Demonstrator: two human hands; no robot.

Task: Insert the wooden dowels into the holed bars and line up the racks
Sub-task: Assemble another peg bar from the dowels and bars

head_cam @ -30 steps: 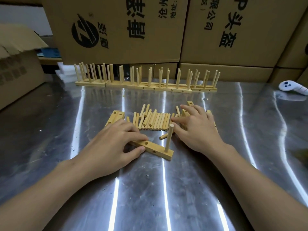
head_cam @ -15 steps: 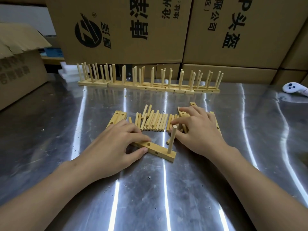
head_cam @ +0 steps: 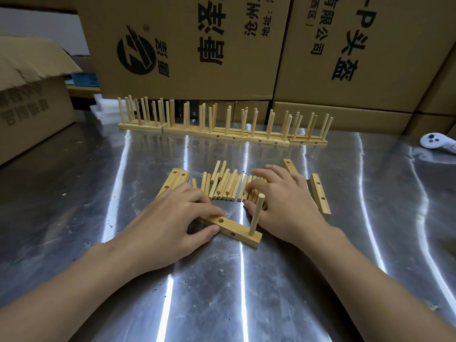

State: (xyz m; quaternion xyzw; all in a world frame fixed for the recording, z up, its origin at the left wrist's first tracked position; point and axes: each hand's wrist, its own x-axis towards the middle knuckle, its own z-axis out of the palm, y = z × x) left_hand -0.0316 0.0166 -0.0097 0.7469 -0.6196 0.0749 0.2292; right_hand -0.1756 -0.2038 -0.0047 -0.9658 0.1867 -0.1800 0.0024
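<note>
Left end of bar [head_cam: 237, 229] covered by gripping left hand [head_cam: 170, 218]. Right part of loose dowels [head_cam: 224, 185] hidden under right hand [head_cam: 283, 206]; whether one is pinched cannot be told. Spare bars [head_cam: 320, 193] partly masked by same hand. Controller [head_cam: 434, 141], at right edge of bench [head_cam: 98, 193], cut off by picture edge. Print on left box [head_cam: 29, 99] blurred.

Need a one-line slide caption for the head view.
Left hand holds a holed bar with one upright dowel, right hand on the loose dowels, finished racks lined up behind.
</note>
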